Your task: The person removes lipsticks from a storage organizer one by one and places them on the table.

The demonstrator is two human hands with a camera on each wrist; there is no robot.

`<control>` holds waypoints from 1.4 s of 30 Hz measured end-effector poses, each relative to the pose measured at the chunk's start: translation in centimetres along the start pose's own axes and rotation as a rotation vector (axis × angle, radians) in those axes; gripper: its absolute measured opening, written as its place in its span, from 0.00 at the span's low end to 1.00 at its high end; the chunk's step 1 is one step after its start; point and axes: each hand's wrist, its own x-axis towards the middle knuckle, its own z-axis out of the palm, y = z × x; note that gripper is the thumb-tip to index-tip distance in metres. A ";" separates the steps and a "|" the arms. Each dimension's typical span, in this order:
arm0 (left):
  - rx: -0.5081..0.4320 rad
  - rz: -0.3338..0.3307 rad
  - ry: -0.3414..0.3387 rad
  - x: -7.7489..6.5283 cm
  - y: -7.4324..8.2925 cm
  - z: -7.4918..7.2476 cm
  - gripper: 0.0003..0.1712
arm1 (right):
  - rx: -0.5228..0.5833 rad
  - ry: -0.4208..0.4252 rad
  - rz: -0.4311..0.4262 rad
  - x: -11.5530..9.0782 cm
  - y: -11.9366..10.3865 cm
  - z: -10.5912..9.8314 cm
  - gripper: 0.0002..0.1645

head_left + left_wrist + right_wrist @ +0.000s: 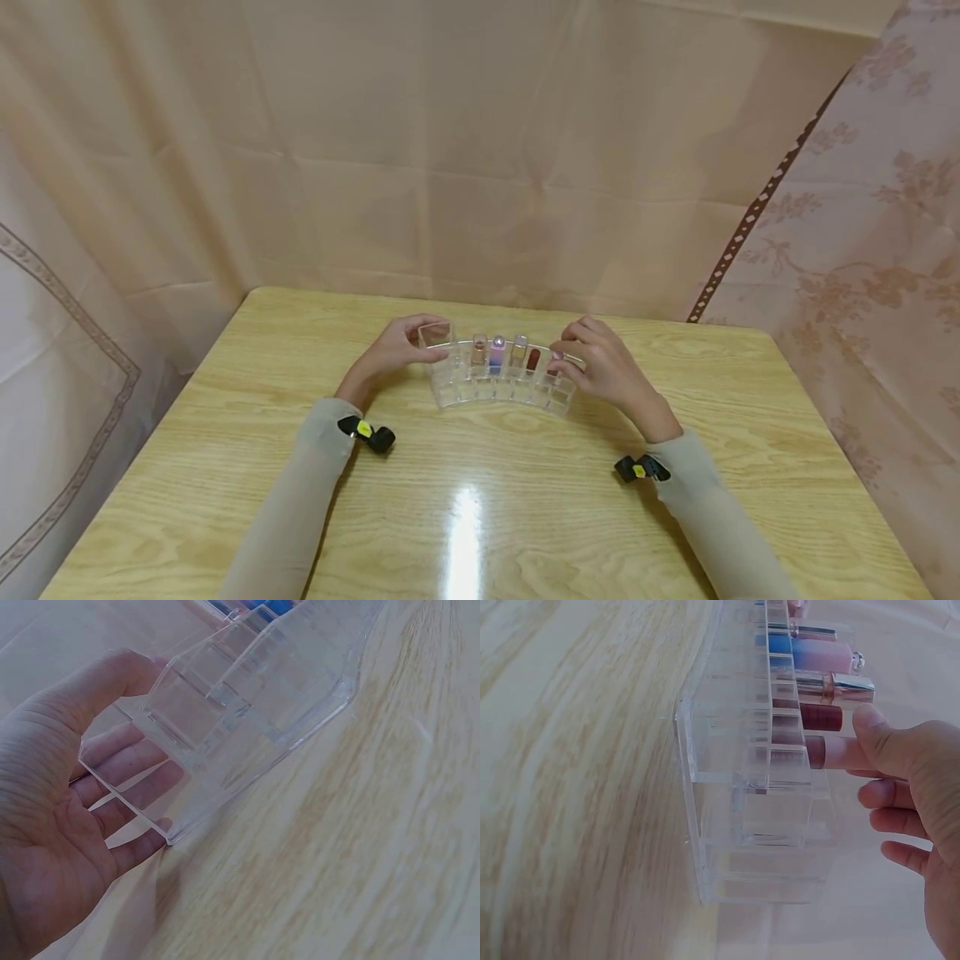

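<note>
A clear, curved, stepped lipstick organizer (pixel 498 390) stands on the table between both hands. My left hand (pixel 397 343) grips its left end, thumb over the front and fingers behind the clear wall, as the left wrist view shows. At the right end, my right hand (pixel 600 362) pinches a lipstick tube (pixel 816 752) with a dark reddish lower part, set in a back-row slot. Beside it stand a dark red tube (pixel 533 360), a tube with a shiny silvery cap (pixel 851 688), a blue-to-pink tube (pixel 497 354) and a brownish tube (pixel 479 350).
The wooden table (pixel 465 450) has a bright light reflection near its front. Beige curtain (pixel 480 167) hangs behind it, and a flowered cloth (pixel 885 250) at the right. Small black cameras (pixel 381 439) sit on both wrists.
</note>
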 end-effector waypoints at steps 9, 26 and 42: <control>-0.063 -0.004 0.004 -0.6 -0.6 0.4 0.32 | -0.040 0.017 -0.057 -0.3 0.0 0.3 0.15; -0.048 -0.022 -0.002 -0.4 0.1 0.3 0.32 | -0.061 0.002 -0.031 -0.1 -0.1 -0.2 0.15; -0.047 0.012 0.001 -0.4 -0.1 0.4 0.31 | -0.064 0.000 -0.001 -0.2 0.0 -0.6 0.17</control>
